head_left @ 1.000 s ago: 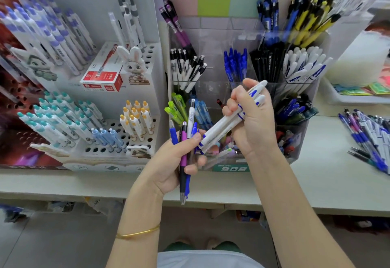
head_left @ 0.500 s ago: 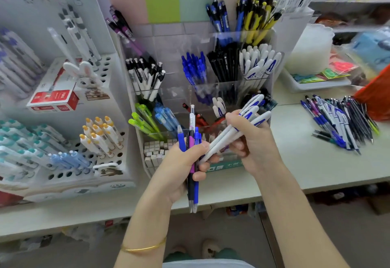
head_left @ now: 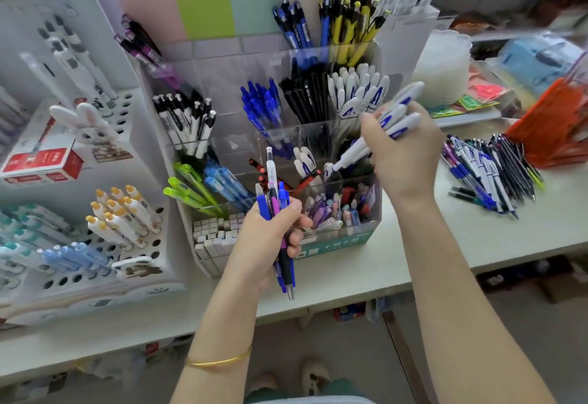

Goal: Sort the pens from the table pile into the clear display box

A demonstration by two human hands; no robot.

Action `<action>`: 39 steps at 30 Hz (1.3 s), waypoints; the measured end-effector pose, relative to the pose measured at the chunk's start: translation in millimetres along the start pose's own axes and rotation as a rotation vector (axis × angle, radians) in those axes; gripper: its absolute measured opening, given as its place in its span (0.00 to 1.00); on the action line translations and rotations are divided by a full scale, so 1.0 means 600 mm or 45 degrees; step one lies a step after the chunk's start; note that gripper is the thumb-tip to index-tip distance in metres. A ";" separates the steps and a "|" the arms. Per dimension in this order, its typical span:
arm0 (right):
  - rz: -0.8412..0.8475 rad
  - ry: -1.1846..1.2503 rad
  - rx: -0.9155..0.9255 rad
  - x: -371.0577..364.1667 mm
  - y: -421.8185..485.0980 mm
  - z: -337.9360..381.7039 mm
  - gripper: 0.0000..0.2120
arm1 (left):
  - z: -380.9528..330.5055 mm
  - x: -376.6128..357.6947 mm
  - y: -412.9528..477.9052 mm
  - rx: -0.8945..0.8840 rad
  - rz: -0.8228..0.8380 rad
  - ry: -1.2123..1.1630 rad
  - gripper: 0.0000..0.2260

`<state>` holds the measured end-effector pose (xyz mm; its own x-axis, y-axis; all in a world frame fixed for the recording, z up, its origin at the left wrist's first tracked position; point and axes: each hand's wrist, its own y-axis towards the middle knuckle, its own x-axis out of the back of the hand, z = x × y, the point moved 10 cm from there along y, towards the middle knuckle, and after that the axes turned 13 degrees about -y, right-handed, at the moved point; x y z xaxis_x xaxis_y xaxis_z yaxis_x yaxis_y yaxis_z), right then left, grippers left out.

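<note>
Clutched white pens in right hand above box, matching slot just beyond that hand. Gripped mixed pens in left hand, below. Needed next, likely: dropping whites tip-down there. Had pile rightward on desk.

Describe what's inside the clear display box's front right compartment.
Visible: small purple, pink, red and white items, jumbled, types unclear. The left hand hides the left part.

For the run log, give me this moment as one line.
left hand: grips mixed blue, purple, white pens | right hand: grips white-and-blue pens at clear acrylic display box | pen pile: on pale table, right
</note>
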<state>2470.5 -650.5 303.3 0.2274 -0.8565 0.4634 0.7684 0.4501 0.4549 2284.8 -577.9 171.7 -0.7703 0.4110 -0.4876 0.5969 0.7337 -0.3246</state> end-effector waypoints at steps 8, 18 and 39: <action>0.278 -0.352 0.278 -0.124 -0.010 0.000 0.10 | -0.006 -0.004 0.011 -0.038 0.009 0.015 0.04; 0.663 -0.771 0.168 -0.181 -0.032 -0.039 0.21 | -0.012 0.010 0.018 -0.049 -0.019 0.008 0.04; 0.456 -0.457 0.078 -0.155 -0.101 -0.056 0.11 | -0.019 0.028 0.012 -0.081 -0.030 -0.057 0.03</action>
<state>2422.8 -606.7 207.2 0.2419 -0.5101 0.8254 0.6412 0.7225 0.2586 2273.7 -559.5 170.7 -0.7721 0.3698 -0.5168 0.5625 0.7762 -0.2849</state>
